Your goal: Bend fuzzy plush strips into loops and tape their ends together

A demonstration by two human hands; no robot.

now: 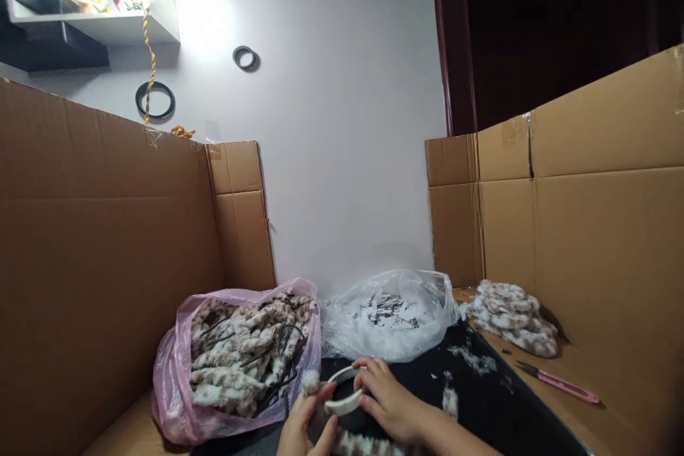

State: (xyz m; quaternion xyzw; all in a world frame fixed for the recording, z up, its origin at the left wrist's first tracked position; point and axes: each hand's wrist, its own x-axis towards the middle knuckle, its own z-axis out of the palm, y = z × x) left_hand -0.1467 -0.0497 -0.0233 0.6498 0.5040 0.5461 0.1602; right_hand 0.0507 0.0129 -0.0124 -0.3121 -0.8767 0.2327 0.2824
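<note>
Low in the middle of the head view, a white ring [346, 405] is held up over a black surface. My right hand [392, 402] grips its right side, with the fingers curled over the rim. At its left edge, my left hand [306, 424] has thumb and fingers around a piece of mottled fur [311, 381], close against the ring. More brown-and-white fur [368, 444] lies below the ring, partly cut off by the frame's bottom edge. Exactly how the fur meets the ring is hidden by my fingers.
A pink bag [182, 363] of fur pieces and dark cords stands left. Behind is a clear bag [427, 313] with paper scraps. Stacked fur [513, 317] and a pink-handled cutter [569, 386] lie right. Cardboard walls [107, 263] rise on both sides.
</note>
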